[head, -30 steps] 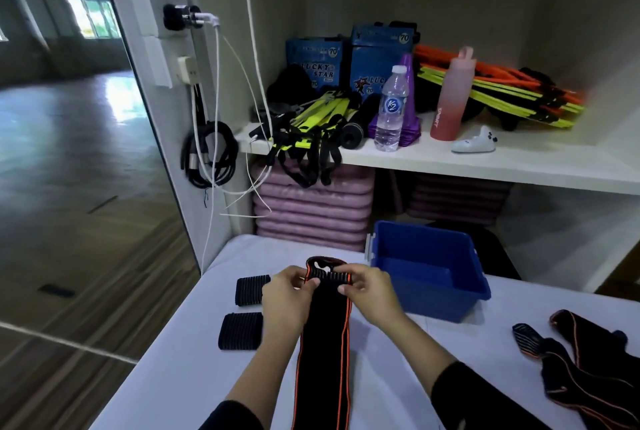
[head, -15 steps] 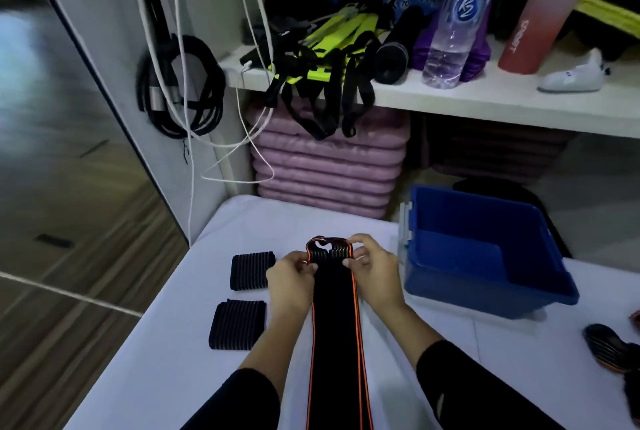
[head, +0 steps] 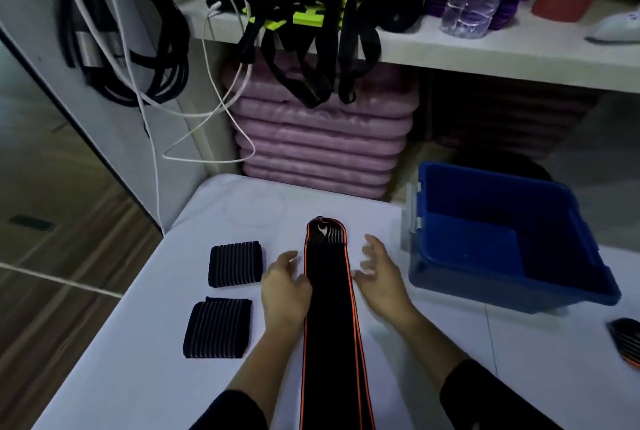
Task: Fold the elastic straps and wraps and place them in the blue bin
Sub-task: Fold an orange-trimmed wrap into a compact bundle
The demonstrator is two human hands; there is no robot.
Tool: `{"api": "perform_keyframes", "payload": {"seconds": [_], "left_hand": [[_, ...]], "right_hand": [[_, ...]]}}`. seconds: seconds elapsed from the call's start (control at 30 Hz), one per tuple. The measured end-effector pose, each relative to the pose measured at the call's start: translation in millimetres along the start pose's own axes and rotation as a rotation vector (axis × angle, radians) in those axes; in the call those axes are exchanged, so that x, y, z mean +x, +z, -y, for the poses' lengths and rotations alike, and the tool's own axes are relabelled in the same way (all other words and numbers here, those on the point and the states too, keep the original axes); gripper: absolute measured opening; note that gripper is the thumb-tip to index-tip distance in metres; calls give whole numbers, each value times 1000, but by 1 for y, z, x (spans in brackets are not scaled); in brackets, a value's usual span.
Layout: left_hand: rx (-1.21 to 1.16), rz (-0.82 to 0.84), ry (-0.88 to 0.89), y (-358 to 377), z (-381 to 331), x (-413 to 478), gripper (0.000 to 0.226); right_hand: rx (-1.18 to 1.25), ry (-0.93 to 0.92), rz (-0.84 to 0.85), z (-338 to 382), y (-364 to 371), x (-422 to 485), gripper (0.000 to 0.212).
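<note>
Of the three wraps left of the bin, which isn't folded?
The orange-edged strap, laid out long; the two ribbed black wraps beside it are folded squares.

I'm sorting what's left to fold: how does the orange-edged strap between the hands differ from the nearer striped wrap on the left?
The orange-edged strap lies stretched out long and flat, while the striped wrap is a compact folded rectangle. The strap has orange borders, whereas the wrap has pale ribbing and no orange. Both are black and lie on the table.

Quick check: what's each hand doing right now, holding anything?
Left hand: open, holding nothing, beside the orange-edged strap.
Right hand: open, fingers spread, holding nothing.
</note>
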State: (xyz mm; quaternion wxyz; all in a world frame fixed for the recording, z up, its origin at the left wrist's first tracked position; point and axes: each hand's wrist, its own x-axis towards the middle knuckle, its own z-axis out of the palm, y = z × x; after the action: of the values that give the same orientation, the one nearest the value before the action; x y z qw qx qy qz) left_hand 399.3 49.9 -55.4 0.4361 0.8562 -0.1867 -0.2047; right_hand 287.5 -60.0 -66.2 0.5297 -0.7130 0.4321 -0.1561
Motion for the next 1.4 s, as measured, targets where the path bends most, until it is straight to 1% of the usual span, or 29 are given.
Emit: {"api": "perform_keyframes", "payload": {"seconds": [0.03,0.1,0.23,0.47,0.57,0.67,0.73,0.93,1.03,1.1,1.27,1.4], "left_hand": [[20,-10,-9,0,3,-7,40],[48,5,-37,1,6,-22,34],[45,21,-87,2,0,-36,28],[6,49,-145,-4,3,-42,32],[23,77,-182,-17,14,-61,34],[105,173,-210,-23,23,-82,38],[124,210,-204,-24,26,-90,41],[117,249,-183,-33,23,-105,46],[109,268,-251,-39,35,-122,46],[99,283,-297,-42,44,-133,46],[118,300,-223,-40,53,-151,41],[93,246,-138,-43,57,-162,23]], "right_hand": [[-57,10,-9,-2,0,-7,65],[-131,30,38,-5,4,-22,64],[-152,34,86,-5,9,-36,64],[-11,81,80,-7,-1,-50,61],[-112,96,75,-10,-7,-76,54],[-176,144,155,-16,-7,-108,53],[-184,142,186,-17,-4,-122,53],[-157,138,181,-15,-7,-138,58],[-177,159,184,-20,-8,-151,59],[-178,171,205,-23,-7,-158,57],[-119,168,210,-21,-9,-172,48],[-81,116,229,-22,-16,-182,41]]}}
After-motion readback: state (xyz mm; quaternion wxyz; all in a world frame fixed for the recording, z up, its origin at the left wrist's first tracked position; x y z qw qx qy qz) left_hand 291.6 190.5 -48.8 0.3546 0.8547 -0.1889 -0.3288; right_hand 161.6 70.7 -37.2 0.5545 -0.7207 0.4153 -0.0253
